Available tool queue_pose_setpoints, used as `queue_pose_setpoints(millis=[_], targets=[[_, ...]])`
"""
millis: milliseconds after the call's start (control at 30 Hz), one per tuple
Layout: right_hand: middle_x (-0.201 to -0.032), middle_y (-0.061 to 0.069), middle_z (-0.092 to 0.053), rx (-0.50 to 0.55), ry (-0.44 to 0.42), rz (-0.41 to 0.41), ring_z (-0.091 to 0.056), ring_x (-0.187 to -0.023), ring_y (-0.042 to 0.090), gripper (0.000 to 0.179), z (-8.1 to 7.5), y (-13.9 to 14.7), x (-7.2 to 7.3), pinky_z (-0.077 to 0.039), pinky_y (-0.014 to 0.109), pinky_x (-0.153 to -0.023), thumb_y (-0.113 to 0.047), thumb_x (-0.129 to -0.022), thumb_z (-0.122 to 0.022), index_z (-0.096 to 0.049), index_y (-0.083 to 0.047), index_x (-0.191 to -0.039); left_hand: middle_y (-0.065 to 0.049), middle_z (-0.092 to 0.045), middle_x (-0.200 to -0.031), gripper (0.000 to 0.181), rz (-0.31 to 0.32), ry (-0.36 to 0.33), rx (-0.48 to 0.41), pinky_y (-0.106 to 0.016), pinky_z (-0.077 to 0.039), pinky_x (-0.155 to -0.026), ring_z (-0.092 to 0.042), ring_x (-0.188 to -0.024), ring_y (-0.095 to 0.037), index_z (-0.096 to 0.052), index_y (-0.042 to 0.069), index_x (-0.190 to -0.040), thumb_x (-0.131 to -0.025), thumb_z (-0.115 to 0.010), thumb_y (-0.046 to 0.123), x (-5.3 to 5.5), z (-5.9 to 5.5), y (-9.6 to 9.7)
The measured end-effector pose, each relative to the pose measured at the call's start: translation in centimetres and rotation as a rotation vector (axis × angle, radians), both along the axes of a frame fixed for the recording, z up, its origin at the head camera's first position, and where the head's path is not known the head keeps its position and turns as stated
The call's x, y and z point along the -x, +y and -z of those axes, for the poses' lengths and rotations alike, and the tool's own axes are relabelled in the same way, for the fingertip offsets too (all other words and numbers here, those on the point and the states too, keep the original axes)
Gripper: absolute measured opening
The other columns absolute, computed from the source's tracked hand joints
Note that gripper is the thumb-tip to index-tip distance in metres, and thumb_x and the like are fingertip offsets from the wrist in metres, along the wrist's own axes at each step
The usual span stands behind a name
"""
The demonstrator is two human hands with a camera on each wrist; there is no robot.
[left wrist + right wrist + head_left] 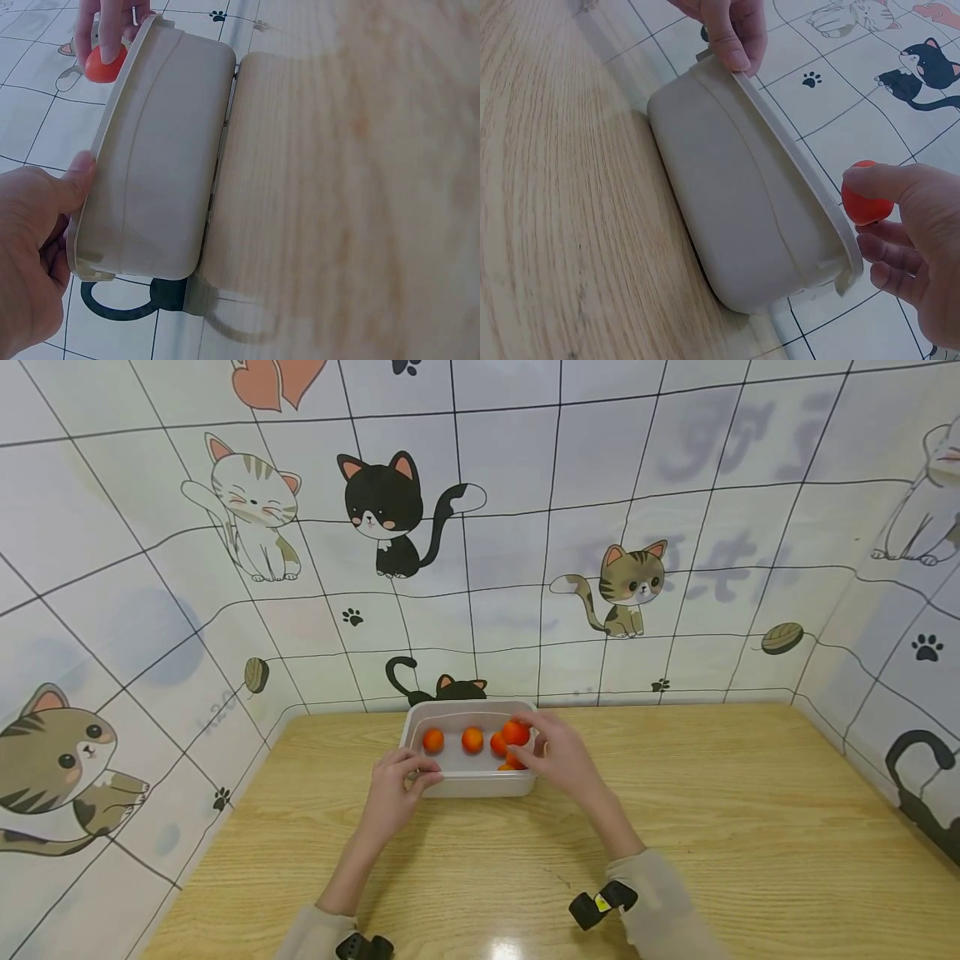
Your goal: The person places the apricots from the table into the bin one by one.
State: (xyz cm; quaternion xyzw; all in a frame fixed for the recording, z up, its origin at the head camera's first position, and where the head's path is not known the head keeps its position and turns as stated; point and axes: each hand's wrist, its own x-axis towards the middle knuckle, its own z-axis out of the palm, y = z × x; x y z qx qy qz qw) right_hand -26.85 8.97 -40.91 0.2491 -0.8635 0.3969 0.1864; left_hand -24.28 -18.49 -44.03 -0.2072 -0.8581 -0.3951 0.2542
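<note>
A whitish plastic box [472, 787] stands on the table against the wall in the head view. Several small round orange-red fruits lie inside, one [433, 741] at the left and another [472, 740] in the middle; more are clustered at the right end. My left hand [392, 785] grips the rim at the front left corner, its thumb on the near side in the left wrist view. Between thumb and fingers, my right hand [558, 756] pinches an orange-red fruit [868, 204] just above the box's right end. From both wrists the box's inside is hidden by its wall.
The wooden table [705, 810] extends to both sides and in front of the box. Directly behind it rises a wall covering [510, 635] printed with cats and grid lines. Black wrist cameras [602, 903] are strapped over both sleeves.
</note>
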Motion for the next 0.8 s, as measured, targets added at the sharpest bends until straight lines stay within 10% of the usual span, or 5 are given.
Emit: queue_pose_setpoints(millis=[800], targets=[[-0.109,0.005,-0.067,-0.031,0.016,-0.012,-0.049,-0.064,0.011,0.042,0.19,-0.49,0.35,-0.043,0.025,-0.055,-0.013,-0.087,-0.082,-0.067,-0.011,-0.127,0.003,-0.066,-0.085,0.011,0.013,-0.019,-0.007,-0.047,-0.035,-0.09,-0.054,-0.084,-0.019,-0.075,0.011,-0.082,-0.079,-0.085,0.006,0.27,-0.27,0.18]])
